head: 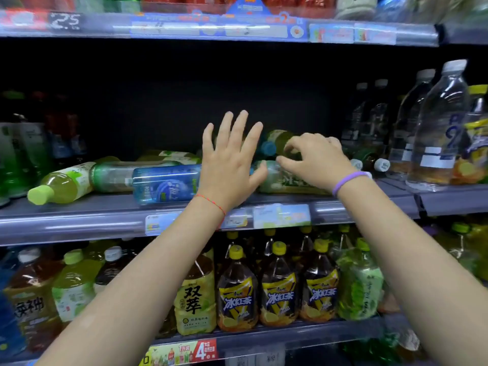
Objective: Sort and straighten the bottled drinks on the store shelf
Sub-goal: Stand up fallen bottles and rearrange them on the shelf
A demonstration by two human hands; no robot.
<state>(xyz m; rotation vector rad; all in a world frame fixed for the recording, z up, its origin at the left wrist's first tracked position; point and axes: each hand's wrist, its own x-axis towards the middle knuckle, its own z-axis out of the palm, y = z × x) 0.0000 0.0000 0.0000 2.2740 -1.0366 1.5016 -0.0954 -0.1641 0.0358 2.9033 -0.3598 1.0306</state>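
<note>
**a:** so the middle shelf (pixel 79 220) is a mess. a pile of bottles lying flat on it: a green tea bottle (pixel 63 184) with its cap poking out over the front edge, a blue water bottle (pixel 165 183) just right of it, and a pale green-label bottle (pixel 287 179) further right, under the hands. more are stacked behind, kinda blurry.

**b:** what are the hands doing?

**a:** right hand (pixel 317 159) is curled down over the pale green-label bottle, fingertips hooked on top of it. looks like it's closing on it, but i can't tell if it's a proper hold or just a touch. left hand (pixel 229 159) is flat, fingers spread and straight, holding nothing, with its thumb right at the neck end of that same bottle.

**b:** why the flat hand?

**a:** my guess is it's there to keep the pile from rolling while the other one pulls a bottle free (round bottles on their sides will roll if one gets lifted out).

**b:** and the rest?

**a:** the big clear water bottles (pixel 435 128) off to the right are standing upright and so is the iced tea row (pixel 278 286) on the shelf below, so those look fine. the sorting itself has barely started, going by how many are lying down.
</note>
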